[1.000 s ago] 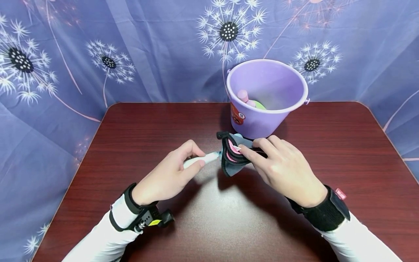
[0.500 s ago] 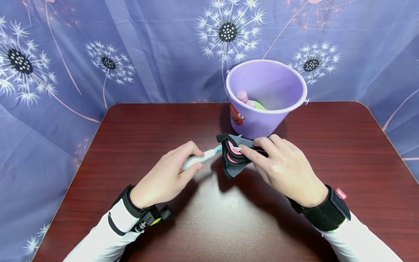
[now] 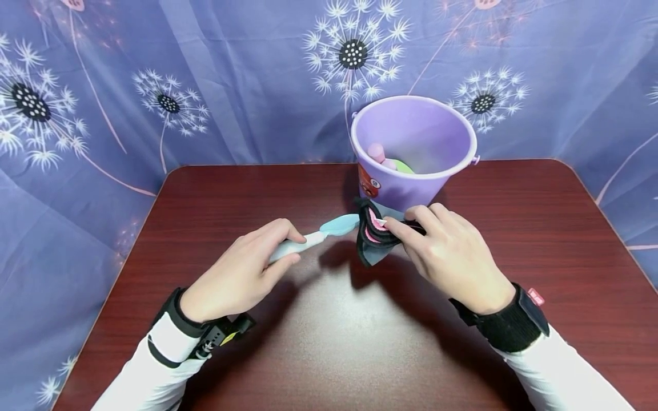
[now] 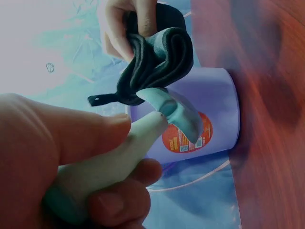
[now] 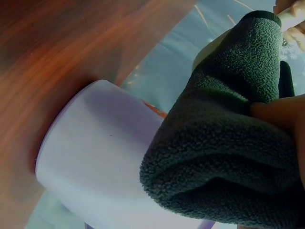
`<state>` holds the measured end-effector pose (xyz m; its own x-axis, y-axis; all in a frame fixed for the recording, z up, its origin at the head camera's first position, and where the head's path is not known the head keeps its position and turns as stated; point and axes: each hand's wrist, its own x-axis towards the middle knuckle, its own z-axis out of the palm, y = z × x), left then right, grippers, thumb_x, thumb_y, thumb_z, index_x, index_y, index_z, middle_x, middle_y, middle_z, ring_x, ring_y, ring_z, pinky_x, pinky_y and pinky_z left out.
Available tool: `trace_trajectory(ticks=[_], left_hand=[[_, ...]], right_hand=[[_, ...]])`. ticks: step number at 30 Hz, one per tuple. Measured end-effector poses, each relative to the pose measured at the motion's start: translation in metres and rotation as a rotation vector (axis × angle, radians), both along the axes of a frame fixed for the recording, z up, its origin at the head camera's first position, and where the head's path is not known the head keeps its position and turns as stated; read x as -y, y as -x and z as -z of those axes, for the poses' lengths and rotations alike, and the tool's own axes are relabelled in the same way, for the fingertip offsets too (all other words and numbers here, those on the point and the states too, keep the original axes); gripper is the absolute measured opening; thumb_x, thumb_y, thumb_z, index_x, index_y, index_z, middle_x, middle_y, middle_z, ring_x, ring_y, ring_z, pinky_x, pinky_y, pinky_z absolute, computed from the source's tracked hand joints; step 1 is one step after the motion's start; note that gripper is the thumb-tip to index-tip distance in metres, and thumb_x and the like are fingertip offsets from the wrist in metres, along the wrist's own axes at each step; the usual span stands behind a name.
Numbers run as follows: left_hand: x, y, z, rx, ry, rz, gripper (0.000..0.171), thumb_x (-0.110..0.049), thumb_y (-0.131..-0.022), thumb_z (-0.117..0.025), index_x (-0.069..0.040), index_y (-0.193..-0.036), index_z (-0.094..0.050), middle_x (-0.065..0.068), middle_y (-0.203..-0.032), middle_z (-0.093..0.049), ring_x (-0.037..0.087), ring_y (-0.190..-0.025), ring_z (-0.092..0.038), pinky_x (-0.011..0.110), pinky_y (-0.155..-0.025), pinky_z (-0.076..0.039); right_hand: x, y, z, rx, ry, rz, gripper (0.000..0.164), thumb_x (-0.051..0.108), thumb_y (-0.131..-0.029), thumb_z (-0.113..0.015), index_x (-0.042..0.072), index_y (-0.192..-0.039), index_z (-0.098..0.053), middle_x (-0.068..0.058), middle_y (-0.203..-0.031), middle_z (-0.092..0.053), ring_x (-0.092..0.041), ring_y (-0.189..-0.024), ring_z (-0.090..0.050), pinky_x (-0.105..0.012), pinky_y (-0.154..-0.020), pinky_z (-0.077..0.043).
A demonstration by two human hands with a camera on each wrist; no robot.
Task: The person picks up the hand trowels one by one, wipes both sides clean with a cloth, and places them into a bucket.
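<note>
My left hand (image 3: 241, 271) grips the white handle of a spoon-shaped tool (image 3: 295, 246), thumb on one side and fingers curled round the other. Its light blue, curved head points right, and the tip meets or overlaps the edge of a folded cloth (image 3: 375, 254); I cannot tell which. The cloth is dark grey and fuzzy with black edging, and pink shows inside its folds. My right hand (image 3: 449, 257) pinches the folded cloth above the table. In the left wrist view the blue head (image 4: 178, 117) is near the cloth (image 4: 164, 57). In the right wrist view, cloth (image 5: 214, 133) covers much of the scene.
A purple bucket (image 3: 406, 191) stands at the back of the table (image 3: 329, 342), just behind the cloth. Pink pieces (image 3: 376, 152) and a green piece (image 3: 401, 166) lie inside it. A blue dandelion-print curtain (image 3: 257, 85) hangs behind the table.
My left hand has drawn back left with the tool, and its blue head now shows almost whole beside the cloth. The right hand and cloth have shifted slightly up and right.
</note>
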<state>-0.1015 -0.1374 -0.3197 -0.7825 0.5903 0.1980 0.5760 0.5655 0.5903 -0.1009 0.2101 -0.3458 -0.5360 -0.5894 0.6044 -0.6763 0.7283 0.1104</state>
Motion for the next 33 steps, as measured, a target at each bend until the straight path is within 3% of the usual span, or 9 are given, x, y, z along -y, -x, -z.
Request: trace_trajectory(ticks=[4,13,24,33], left_hand=[[0.005,-0.001,-0.002,-0.001,0.007,0.004,0.022,-0.01,-0.102,-0.071,-0.02,-0.12,-0.06,-0.007,-0.09,-0.053,0.01,-0.073,-0.049,0.031,-0.068,-0.044],[0.014,-0.002,-0.009,-0.031,0.019,-0.019,0.022,-0.007,-0.102,-0.069,-0.021,-0.118,-0.061,-0.007,-0.088,-0.052,0.011,-0.072,-0.048,0.031,-0.066,-0.043],[0.017,0.0,-0.023,-0.18,0.014,-0.076,0.023,-0.004,-0.099,-0.068,-0.013,-0.12,-0.062,-0.004,-0.104,-0.059,0.011,-0.078,-0.053,0.033,-0.069,-0.045],[0.015,0.012,-0.047,-0.269,0.032,-0.107,0.029,-0.004,-0.1,-0.069,-0.009,-0.127,-0.06,0.0,-0.103,-0.057,0.014,-0.081,-0.051,0.036,-0.072,-0.044]], right_hand=[[-0.003,0.001,0.0,0.007,-0.002,0.016,0.031,0.026,-0.103,-0.065,0.012,-0.13,-0.071,-0.014,-0.106,-0.063,-0.037,-0.078,-0.055,-0.046,-0.062,-0.048],[-0.007,0.002,0.001,0.019,0.003,0.068,0.033,0.02,-0.099,-0.072,0.013,-0.131,-0.07,-0.013,-0.105,-0.062,-0.037,-0.079,-0.054,-0.045,-0.06,-0.047],[-0.008,0.001,0.001,0.079,0.037,0.082,0.047,0.012,-0.087,-0.087,0.012,-0.13,-0.07,-0.01,-0.102,-0.06,-0.036,-0.077,-0.054,-0.046,-0.061,-0.048],[-0.009,0.0,0.003,0.11,0.027,0.074,0.048,0.011,-0.084,-0.088,0.013,-0.129,-0.072,-0.008,-0.099,-0.059,-0.033,-0.077,-0.056,-0.046,-0.061,-0.049]])
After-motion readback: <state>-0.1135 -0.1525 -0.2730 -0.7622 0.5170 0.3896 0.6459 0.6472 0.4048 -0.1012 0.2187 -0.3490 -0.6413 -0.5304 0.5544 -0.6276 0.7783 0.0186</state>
